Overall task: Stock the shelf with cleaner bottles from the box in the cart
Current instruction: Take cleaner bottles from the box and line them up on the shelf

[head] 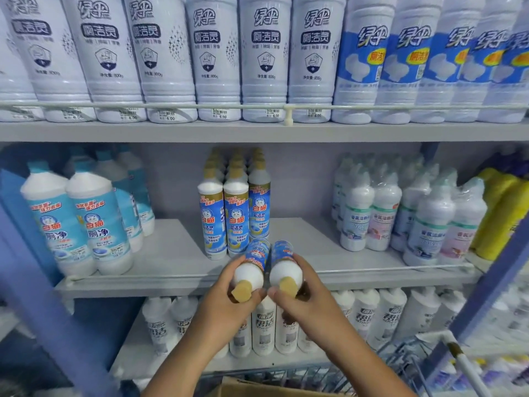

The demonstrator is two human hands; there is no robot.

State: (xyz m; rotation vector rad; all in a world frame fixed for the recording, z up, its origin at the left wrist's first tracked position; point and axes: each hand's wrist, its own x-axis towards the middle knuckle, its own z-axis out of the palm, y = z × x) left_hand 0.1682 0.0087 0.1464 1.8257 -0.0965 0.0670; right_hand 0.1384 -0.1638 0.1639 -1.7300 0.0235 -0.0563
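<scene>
A single head-worn wide-angle view, close to the middle shelf (183, 262), faces forward and slightly downward.

Tall white bottles (264, 61) fill the top shelf; yellow bottles (501, 213) stand at middle right.

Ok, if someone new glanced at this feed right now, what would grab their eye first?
Probably the two gold-capped cleaner bottles held side by side at centre: the left hand grips one bottle, the right hand the other bottle, bases aimed at the middle shelf. Just behind stands the matching row, and large white bottles fill the top shelf.
</scene>
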